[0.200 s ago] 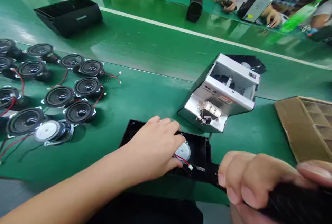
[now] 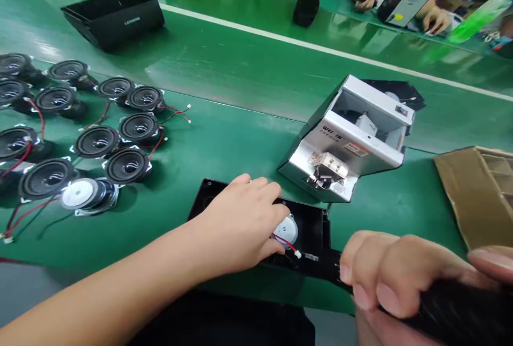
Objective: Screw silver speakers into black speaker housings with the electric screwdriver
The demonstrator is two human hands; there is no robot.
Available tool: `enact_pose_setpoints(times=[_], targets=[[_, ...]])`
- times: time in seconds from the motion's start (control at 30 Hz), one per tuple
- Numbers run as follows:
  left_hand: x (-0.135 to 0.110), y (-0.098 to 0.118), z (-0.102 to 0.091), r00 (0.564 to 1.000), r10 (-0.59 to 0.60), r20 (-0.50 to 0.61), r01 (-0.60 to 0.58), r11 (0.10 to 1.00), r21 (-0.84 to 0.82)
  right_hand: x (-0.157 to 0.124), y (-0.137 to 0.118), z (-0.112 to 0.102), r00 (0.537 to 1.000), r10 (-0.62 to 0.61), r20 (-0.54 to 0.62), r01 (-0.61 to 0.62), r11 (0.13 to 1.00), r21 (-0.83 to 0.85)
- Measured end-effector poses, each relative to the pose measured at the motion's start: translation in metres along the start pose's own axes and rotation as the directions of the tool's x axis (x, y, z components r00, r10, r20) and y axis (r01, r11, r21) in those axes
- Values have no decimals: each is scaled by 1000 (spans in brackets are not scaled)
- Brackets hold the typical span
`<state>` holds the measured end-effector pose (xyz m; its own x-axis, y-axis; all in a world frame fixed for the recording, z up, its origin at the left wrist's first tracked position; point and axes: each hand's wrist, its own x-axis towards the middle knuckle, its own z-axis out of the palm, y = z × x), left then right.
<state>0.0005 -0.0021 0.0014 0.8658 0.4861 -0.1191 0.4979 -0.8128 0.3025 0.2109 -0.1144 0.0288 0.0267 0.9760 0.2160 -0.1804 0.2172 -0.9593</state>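
Silver dispenser (image 2: 344, 143) just behind black panel (image 2: 308, 228).

The whole scene is seen shifted slightly right and up in the frame, so the metal box (image 2: 347, 140) now sits nearer the right edge. The left hand (image 2: 240, 223) is spread a little wider over the small speaker (image 2: 285, 230). The right hand (image 2: 401, 276) is hardly moved.

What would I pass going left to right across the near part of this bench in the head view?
Loose speaker drivers → left hand on the black housing → silver metal machine → right hand gripping a black tool → cardboard tray.
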Motion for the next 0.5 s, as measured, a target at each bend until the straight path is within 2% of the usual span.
enact_pose_setpoints(times=[0.2,0.3,0.43,0.5], targets=[[-1,-1,-1,1000,9,-2,-9,1000,-3,13,-7,15,980,-29,-199,28,1000,-8],[-1,-1,0,1000,14,-18,-14,1000,4,14,-4,19,984,1,-178,-5,1000,-21],[0,-1,1,999,23,-30,-22,1000,9,9,-1,11,998,-16,-55,13,998,-66],[0,-1,1,999,20,-33,-19,1000,8,10,-2,7,997,-10,-72,1,991,-131]])
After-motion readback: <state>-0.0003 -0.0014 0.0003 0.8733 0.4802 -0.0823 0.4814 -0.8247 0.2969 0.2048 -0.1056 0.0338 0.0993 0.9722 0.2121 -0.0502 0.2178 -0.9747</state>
